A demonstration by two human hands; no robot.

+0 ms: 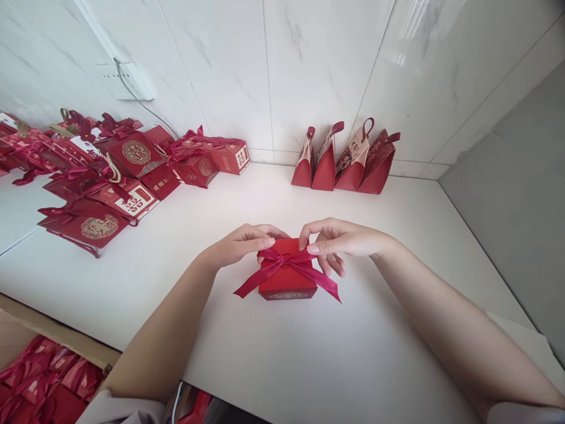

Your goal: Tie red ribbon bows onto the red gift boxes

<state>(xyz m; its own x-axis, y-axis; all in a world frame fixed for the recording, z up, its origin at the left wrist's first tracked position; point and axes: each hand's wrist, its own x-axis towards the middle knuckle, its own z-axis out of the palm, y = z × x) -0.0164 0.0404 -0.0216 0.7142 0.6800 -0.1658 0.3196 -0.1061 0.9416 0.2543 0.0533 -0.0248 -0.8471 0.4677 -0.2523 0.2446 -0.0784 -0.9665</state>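
Observation:
A small red gift box [288,282] stands on the white tabletop in front of me, with a gold pattern on its front. Across its lid lies a magenta ribbon bow [284,259], knotted in the middle, its two tails hanging out to either side. My left hand [245,241] is closed at the left loop, thumb on the lid's rear left corner; some of its fingers are hidden behind the box. At the right loop, my right hand [333,241] pinches the ribbon between thumb and index finger, while the other fingers curl loosely beside the box.
Several red gift boxes with ribbons [136,152] are heaped at the back left. Several triangular boxes with loop handles [324,171] lean by the tiled wall [229,70]. A cardboard carton [57,333] of similar boxes sits lower left. A cable [141,105] runs from a wall socket [128,82].

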